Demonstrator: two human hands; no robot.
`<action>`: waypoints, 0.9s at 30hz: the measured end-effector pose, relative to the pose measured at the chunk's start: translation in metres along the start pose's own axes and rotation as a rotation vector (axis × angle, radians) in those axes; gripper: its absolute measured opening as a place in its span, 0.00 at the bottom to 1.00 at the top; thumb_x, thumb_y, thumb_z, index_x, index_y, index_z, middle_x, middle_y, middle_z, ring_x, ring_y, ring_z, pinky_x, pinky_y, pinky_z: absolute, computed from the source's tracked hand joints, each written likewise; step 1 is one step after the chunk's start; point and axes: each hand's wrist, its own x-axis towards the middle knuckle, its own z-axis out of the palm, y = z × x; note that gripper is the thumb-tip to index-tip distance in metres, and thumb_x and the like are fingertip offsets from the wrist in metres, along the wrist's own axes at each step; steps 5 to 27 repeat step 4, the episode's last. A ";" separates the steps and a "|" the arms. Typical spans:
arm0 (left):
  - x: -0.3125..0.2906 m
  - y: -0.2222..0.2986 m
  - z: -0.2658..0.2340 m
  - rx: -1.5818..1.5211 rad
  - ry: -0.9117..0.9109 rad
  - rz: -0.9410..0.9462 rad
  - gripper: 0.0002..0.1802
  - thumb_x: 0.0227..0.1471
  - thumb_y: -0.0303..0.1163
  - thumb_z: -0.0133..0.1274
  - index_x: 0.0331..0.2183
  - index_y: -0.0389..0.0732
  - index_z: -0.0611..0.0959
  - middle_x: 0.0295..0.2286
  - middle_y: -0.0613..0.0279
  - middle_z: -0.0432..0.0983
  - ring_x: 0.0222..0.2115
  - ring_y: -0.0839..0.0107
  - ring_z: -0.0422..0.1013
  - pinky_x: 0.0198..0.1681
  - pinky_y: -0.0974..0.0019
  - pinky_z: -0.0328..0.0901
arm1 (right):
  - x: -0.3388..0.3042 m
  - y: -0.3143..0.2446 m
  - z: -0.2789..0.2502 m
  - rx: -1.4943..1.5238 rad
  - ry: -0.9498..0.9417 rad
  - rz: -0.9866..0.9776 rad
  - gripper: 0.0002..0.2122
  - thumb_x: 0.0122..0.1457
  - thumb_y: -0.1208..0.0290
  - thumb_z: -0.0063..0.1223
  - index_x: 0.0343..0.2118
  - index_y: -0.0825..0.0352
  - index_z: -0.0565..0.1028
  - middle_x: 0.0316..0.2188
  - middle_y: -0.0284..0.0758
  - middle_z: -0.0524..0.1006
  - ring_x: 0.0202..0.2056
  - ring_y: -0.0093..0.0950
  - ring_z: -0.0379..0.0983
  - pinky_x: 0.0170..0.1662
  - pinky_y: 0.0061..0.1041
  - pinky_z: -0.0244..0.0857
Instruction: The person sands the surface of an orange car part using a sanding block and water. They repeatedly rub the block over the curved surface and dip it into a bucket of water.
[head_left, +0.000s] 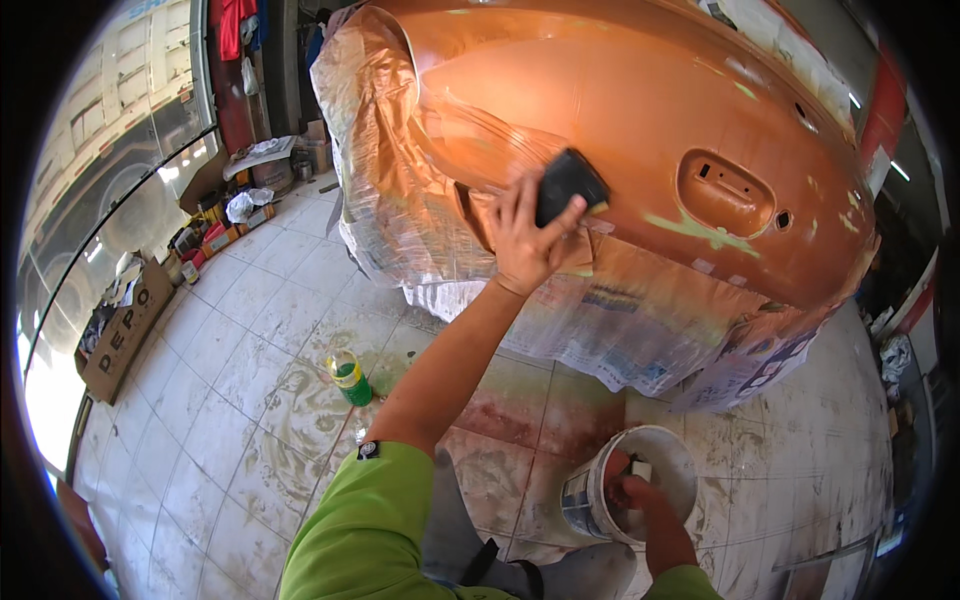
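Observation:
My left hand (528, 228) reaches out over the orange car body panel (600, 80), its fingers slightly blurred. Between thumb and fingers it holds a black rectangular sanding pad (572, 186) near the panel's lower edge. Down at the right, my right hand (645, 493) is inside a white bucket (680, 455). Its fingers are curled beside a small whitish block (641, 469) and something reddish; what they grip is partly hidden. Pale greenish patches mark the panel around its oval recess (726, 192).
Paint-covered masking paper (460, 240) hangs below the panel. A jar of green liquid (349, 378) stands on the wet, stained tile floor (250, 330). Along the left wall are a cardboard box (128, 330) and assorted clutter beside a glass front. My knees are close to the bucket.

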 end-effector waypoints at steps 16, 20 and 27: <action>0.038 -0.096 -0.016 -0.032 0.112 -0.181 0.28 0.54 0.39 0.66 0.58 0.66 0.85 0.62 0.39 0.68 0.57 0.40 0.68 0.63 0.44 0.59 | -0.060 -0.005 0.087 -0.129 0.085 -0.046 0.23 0.68 0.49 0.52 0.55 0.64 0.74 0.44 0.44 0.81 0.38 0.37 0.79 0.41 0.42 0.73; 0.038 -0.096 -0.016 -0.032 0.112 -0.181 0.28 0.54 0.39 0.66 0.58 0.66 0.85 0.62 0.39 0.68 0.57 0.40 0.68 0.63 0.44 0.59 | -0.060 -0.005 0.087 -0.129 0.085 -0.046 0.23 0.68 0.49 0.52 0.55 0.64 0.74 0.44 0.44 0.81 0.38 0.37 0.79 0.41 0.42 0.73; 0.038 -0.096 -0.016 -0.032 0.112 -0.181 0.28 0.54 0.39 0.66 0.58 0.66 0.85 0.62 0.39 0.68 0.57 0.40 0.68 0.63 0.44 0.59 | -0.060 -0.005 0.087 -0.129 0.085 -0.046 0.23 0.68 0.49 0.52 0.55 0.64 0.74 0.44 0.44 0.81 0.38 0.37 0.79 0.41 0.42 0.73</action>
